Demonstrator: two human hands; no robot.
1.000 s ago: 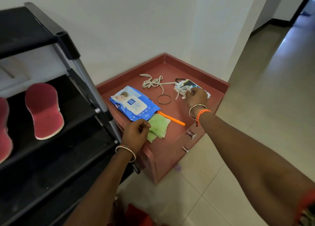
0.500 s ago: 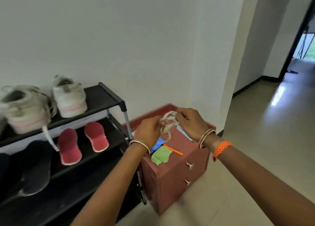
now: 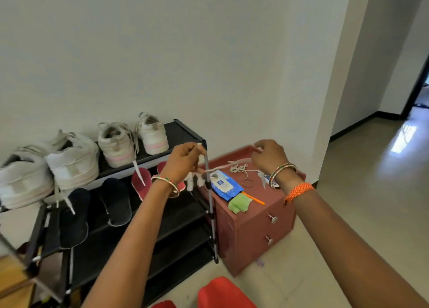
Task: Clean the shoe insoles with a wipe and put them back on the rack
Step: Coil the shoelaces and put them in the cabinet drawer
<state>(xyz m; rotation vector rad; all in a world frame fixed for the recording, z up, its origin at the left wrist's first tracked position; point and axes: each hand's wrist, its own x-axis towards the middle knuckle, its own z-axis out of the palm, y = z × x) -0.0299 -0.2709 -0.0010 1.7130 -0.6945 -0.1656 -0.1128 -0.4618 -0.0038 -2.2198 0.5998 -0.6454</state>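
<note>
My left hand (image 3: pixel 183 161) and my right hand (image 3: pixel 269 156) each pinch one end of a white shoelace (image 3: pixel 218 168), which is stretched between them above the cabinet. Its loose part hangs below my left hand. On the black shoe rack (image 3: pixel 183 131), the second shelf holds two red insoles (image 3: pixel 141 182), one partly hidden by my left wrist, and two dark insoles (image 3: pixel 116 201). A blue wipe pack (image 3: pixel 224 184) and a crumpled green wipe (image 3: pixel 239 204) lie on the red-brown cabinet (image 3: pixel 250 238).
Several white sneakers (image 3: pixel 116 145) stand on the rack's top shelf. A second tangled lace (image 3: pixel 239 168), a metal ring (image 3: pixel 248 182) and an orange stick (image 3: pixel 254 198) lie on the cabinet. A red object (image 3: pixel 222 291) sits on the floor near me. Tiled floor runs to the right.
Both hands left the cabinet top, lifted the shoelace together and pulled it apart to left and right. My view rose and now takes in the whole rack.
</note>
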